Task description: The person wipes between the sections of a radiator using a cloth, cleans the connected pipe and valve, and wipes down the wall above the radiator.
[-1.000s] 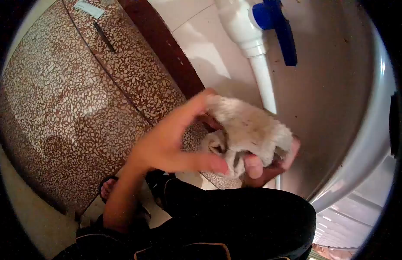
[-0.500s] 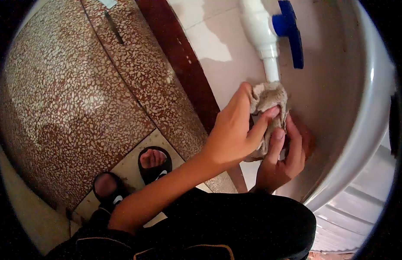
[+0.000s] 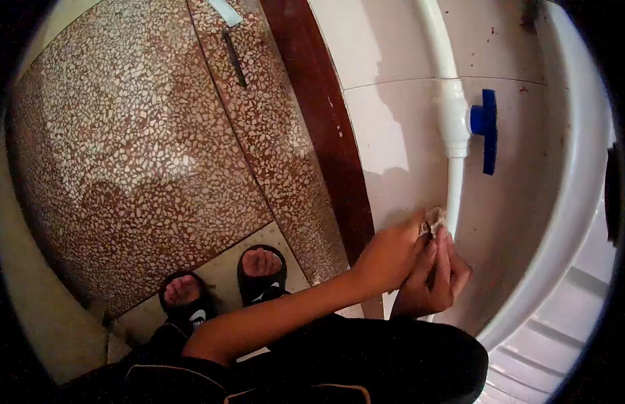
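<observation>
A crumpled grey-brown cloth (image 3: 433,219) sits between my hands beside the lower part of a thin white pipe (image 3: 455,192). My left hand (image 3: 388,259) is closed on the cloth from the left. Its fingertips and most of the cloth are bunched out of sight. Pressed up against it from the right and below, my right hand (image 3: 435,286) pinches the cloth with fingers together near the pipe. Whether the cloth wraps the pipe I cannot tell. Above my hands, the pipe runs into a white valve (image 3: 455,121) with a blue handle (image 3: 489,131).
A white curved rim (image 3: 558,195) runs down the right side, with a ribbed white surface (image 3: 548,337) below it. Speckled terrazzo (image 3: 137,148) and a dark red band (image 3: 319,114) lie left of the pale tiles. My feet in black slides (image 3: 262,273) are at lower left.
The view has shifted, so the valve and pipe appear lower and more pipe shows. My hands hold the cloth farther down from the valve, and it is bunched smaller.
</observation>
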`<state>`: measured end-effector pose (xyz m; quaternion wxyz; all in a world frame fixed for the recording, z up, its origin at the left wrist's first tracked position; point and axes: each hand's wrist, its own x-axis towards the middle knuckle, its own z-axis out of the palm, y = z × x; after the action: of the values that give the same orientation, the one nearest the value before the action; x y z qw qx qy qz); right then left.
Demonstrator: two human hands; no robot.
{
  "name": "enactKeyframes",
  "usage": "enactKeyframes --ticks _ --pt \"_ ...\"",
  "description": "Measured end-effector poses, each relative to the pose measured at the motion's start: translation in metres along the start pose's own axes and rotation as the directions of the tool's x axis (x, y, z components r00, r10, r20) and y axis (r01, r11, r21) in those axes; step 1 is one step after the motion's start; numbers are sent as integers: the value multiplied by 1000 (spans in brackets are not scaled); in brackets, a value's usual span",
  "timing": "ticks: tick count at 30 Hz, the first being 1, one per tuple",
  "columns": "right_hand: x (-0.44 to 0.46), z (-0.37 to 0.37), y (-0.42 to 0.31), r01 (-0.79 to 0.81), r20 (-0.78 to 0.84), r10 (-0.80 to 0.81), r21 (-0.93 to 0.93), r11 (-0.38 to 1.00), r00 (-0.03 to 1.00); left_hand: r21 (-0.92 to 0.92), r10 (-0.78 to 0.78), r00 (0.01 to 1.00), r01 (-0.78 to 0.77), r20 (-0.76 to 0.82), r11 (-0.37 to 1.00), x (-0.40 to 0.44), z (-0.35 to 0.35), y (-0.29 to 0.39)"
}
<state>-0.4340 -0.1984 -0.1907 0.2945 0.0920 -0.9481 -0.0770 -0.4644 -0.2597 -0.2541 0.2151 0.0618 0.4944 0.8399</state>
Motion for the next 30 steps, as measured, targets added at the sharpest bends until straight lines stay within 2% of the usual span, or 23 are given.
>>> enactKeyframes --ticks 1,2,3,5,6,7,8,11,13,14,15,17,18,19,20,23,25,26,27,28,29,30 --pt "-1 1 -3 -76 -11 75 -12 997 997 39 178 973 -174 -146 984 5 6 -8" --pt "0 0 -7 -158 -22 158 -26 987 987 105 346 897 -330 -273 938 6 11 -16" --pt "4 -1 -9 -173 -9 172 -32 984 985 102 329 906 -313 -266 944 5 8 -16" --pt "18 1 -8 46 -7 -46 30 998 999 165 327 897 -288 -296 943 13 -14 0" --pt "13 1 -3 46 -23 -45 73 996 999 139 244 952 -221 -183 965 15 -33 11" --pt "8 0 3 48 -40 -44 116 992 998 147 261 946 -235 -191 961 12 -45 13" --pt "6 -1 8 91 14 -98 270 958 995 103 259 950 -245 -173 964 8 -58 16" --pt "10 26 -10 89 4 -109 547 833 994 -72 359 915 -377 -182 924 9 -90 12" --pt "13 36 -31 -59 149 -52 657 751 988 -121 415 903 -426 -109 897 5 -104 20" --pt "9 43 -26 -143 237 -59 748 648 970 -44 400 909 -407 -115 912 5 -110 28" --pt "17 45 -35 -127 217 -63 753 645 974 -34 417 902 -423 -111 906 5 -116 41" --pt "37 46 -53 -30 222 -214 758 652 951 -185 94 953 -152 -290 971 6 -127 68" --pt "45 45 -58 27 216 -279 745 667 936 -133 167 908 -234 -384 963 9 -131 71" --pt "53 45 -63 86 208 -342 732 676 916 -114 187 905 -247 -382 962 14 -133 66" --pt "45 49 -64 34 229 -277 710 704 933 -95 234 900 -287 -366 953 20 -135 55" --pt "40 60 -63 42 182 -209 650 759 961 -21 319 884 -347 -342 938 20 -148 52" --pt "40 59 -60 -120 296 -135 703 701 946 103 164 963 -145 -216 984 6 -166 61" --pt "30 58 -56 -322 422 -13 710 626 906 133 124 972 -98 -201 986 5 -173 58" --pt "30 56 -56 -318 414 -10 715 622 910 142 130 971 -103 -198 985 4 -181 61" --pt "31 52 -56 -439 513 25 707 554 858 200 45 994 -24 -98 980 4 -189 65" --pt "34 49 -59 -553 607 47 687 471 794 271 -53 999 53 -7 961 4 -196 69" --pt "45 43 -66 -539 600 12 709 455 800 479 -20 1000 10 14 878 9 -203 69"
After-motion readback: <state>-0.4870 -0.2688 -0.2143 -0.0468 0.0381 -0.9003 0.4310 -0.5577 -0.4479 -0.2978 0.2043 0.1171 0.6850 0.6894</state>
